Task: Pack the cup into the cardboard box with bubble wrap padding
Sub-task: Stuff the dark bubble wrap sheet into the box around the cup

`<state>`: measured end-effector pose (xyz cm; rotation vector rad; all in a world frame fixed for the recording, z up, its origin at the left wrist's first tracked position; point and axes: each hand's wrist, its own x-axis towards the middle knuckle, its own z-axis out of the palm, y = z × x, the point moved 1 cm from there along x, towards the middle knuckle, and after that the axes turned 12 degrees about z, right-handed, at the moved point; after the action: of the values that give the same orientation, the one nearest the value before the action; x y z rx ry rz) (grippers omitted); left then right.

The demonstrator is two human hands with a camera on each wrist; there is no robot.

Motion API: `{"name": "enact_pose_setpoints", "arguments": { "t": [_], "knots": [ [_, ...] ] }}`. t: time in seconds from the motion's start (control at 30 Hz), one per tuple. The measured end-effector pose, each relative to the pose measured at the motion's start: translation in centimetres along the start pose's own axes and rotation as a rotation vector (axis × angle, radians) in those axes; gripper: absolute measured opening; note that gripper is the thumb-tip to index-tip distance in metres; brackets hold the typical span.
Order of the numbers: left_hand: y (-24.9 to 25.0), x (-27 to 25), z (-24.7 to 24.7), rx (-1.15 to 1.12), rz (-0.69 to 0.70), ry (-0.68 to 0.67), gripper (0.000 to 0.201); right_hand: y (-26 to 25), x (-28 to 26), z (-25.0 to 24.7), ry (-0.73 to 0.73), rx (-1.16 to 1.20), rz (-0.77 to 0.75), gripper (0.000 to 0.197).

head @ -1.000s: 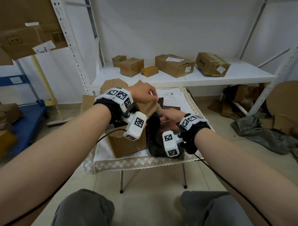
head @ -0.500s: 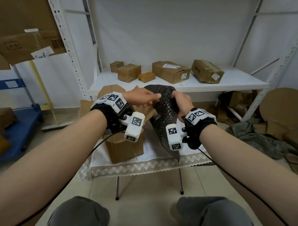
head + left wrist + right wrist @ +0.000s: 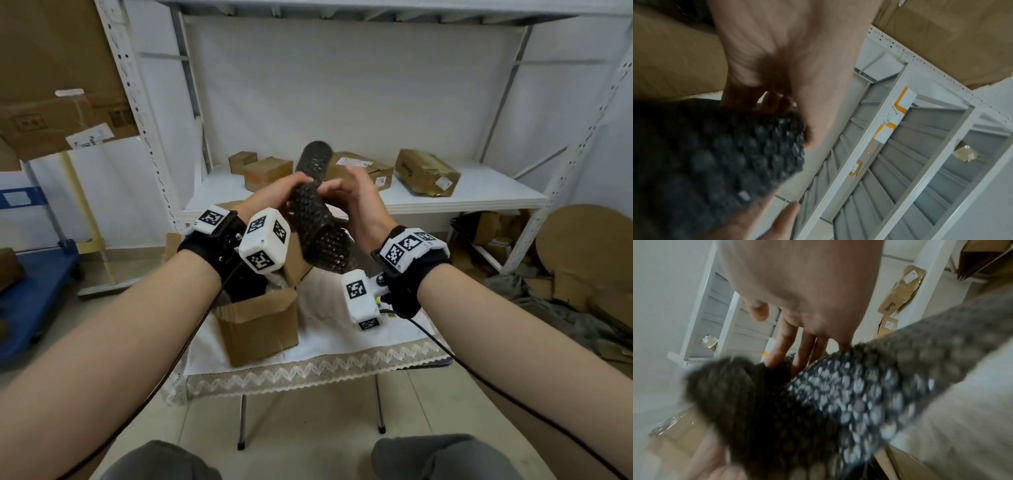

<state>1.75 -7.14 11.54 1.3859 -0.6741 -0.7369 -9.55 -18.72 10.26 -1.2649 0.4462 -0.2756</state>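
Observation:
A sheet of black bubble wrap [image 3: 318, 226] hangs folded into a long roll above the table. My left hand [image 3: 284, 192] curls its fingers over the roll's left side, and my right hand [image 3: 342, 192] pinches it from the right. The left wrist view has the bubble wrap [image 3: 715, 159] under my left hand [image 3: 789, 65]. In the right wrist view the blurred bubble wrap [image 3: 838, 402] fills the frame below my right hand [image 3: 807, 296]. The open cardboard box [image 3: 260, 325] stands on the table under my left wrist. I cannot make out the cup.
The small folding table carries a white lace-edged cloth [image 3: 342, 342]. Behind it a white shelf [image 3: 462, 192] holds several cardboard parcels. Loose cardboard and grey cloth [image 3: 565, 284] lie on the floor at right, and a blue cart [image 3: 30, 294] stands at left.
Both hands lifted the bubble wrap off the table, from beside the box up to shelf height, and gathered it into a narrower roll. The head view tilted up.

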Motion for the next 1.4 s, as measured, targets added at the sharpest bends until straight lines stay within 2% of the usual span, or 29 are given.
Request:
{"name": "enact_pose_setpoints", "arguments": {
  "t": [0.07,0.13,0.2,0.27,0.3,0.37,0.43,0.53,0.63,0.67,0.7,0.77,0.8,0.9,1.0,1.1,1.13,1.2,1.27,1.3,1.4],
  "knots": [
    [-0.1,-0.1,-0.9,0.048,-0.034,-0.045,0.072,0.1,0.6,-0.2,0.101,-0.05,-0.047,0.033],
    [-0.1,-0.6,-1.3,0.053,-0.068,-0.062,0.075,0.6,1.5,-0.8,0.226,-0.14,-0.045,0.02],
    [0.0,-1.1,-1.7,0.048,-0.065,-0.066,0.064,1.1,1.8,-1.5,0.265,-0.212,0.057,0.041],
    [0.3,-1.6,-1.9,0.047,-0.033,-0.069,0.049,1.6,1.8,-2.0,0.243,-0.21,0.18,0.06],
    [0.3,-1.7,-2.1,0.037,-0.023,-0.074,0.042,1.9,1.7,-2.3,0.225,-0.196,0.224,0.062],
    [0.2,-2.0,-2.2,0.031,-0.017,-0.072,0.035,2.3,1.2,-2.4,0.171,-0.141,0.269,0.051],
    [0.0,-2.3,-2.4,0.046,0.006,-0.085,0.04,2.7,0.8,-2.4,0.118,-0.089,0.272,0.036],
    [-0.5,-2.5,-2.6,0.052,0.064,-0.106,0.044,2.9,0.6,-1.6,0.028,-0.059,0.252,0.035],
    [-1.1,-2.5,-2.6,0.024,0.076,-0.098,0.031,3.0,0.8,-0.9,0.058,0.024,0.233,0.02],
    [-1.4,-2.2,-2.7,0.028,0.081,-0.088,0.02,3.0,0.9,-0.8,0.088,0.06,0.215,0.02],
    [-1.6,-1.9,-2.7,0.04,0.08,-0.086,0.016,3.0,1.1,-0.8,0.11,0.096,0.212,0.027],
    [-1.8,-1.5,-2.9,0.078,0.113,-0.047,0.031,3.1,1.5,-0.7,0.124,0.166,0.244,0.038],
    [-1.9,-1.5,-3.3,0.11,0.124,-0.049,0.032,3.1,1.5,-0.6,0.111,0.19,0.27,0.037],
    [-1.9,-1.3,-4.7,0.136,0.096,-0.033,0.029,3.5,1.6,-1.2,0.091,0.209,0.323,0.027],
    [-2.6,-0.6,-6.6,0.088,0.062,0.091,0.043,4.6,2.2,-3.0,0.151,0.197,0.31,0.03],
    [-2.4,-1.5,-6.7,0.116,-0.016,0.171,0.024,5.7,2.4,-4.7,0.225,0.152,0.35,0.027],
    [-2.5,-1.4,-6.8,0.163,-0.039,0.188,0.026,6.1,2.5,-5.1,0.249,0.11,0.368,0.028],
    [-2.3,-1.5,-6.4,0.345,-0.058,0.178,0.036,7.1,3.1,-5.9,0.282,-0.035,0.398,0.034],
    [-2.3,-1.2,-6.2,0.513,-0.033,0.18,0.034,8.5,4.1,-6.8,0.293,-0.214,0.444,0.038],
    [-2.3,-1.0,-6.1,0.526,-0.058,0.169,0.035,9.0,4.1,-6.9,0.287,-0.289,0.479,0.038],
    [-2.1,-1.6,-4.9,0.436,-0.26,0.061,0.048,9.8,3.4,-6.2,0.229,-0.339,0.543,0.026]
  ]
}}
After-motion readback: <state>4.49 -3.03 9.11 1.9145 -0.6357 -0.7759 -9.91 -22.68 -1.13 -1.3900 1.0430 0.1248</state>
